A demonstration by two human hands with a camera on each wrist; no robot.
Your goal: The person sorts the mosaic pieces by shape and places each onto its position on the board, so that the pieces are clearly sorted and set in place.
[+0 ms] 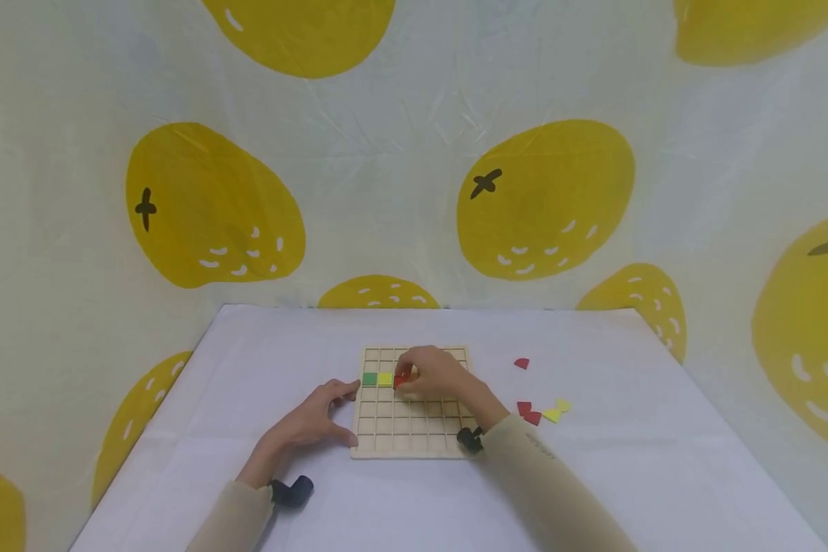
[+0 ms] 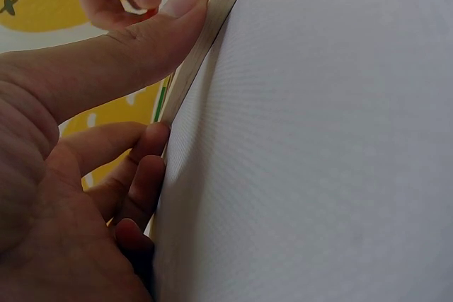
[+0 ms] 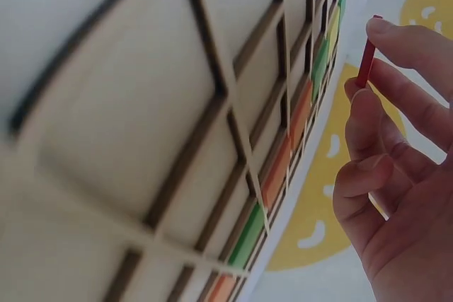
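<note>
A square wooden grid board (image 1: 379, 443) lies on the table. My left hand (image 1: 310, 418) rests at its left side, the thumb (image 2: 166, 30) against the board's edge and the fingertips touching that edge farther up. Over the board, my right hand (image 1: 436, 374) pinches a thin red tile (image 3: 367, 61) between thumb and fingertips, seen edge-on and apart from the grid in the right wrist view. A green tile (image 1: 369, 379) and a yellow tile (image 1: 385, 379) lie in one row. Along that row, green and orange tiles (image 3: 277, 175) show in the right wrist view; my right hand hides them from above.
Right of the board lie loose red pieces (image 1: 524, 408), yellow pieces (image 1: 552, 415) and a single red quarter-circle piece (image 1: 521, 363). The table (image 1: 628, 460) has a white cover. A fruit-patterned cloth (image 1: 386, 192) hangs behind it.
</note>
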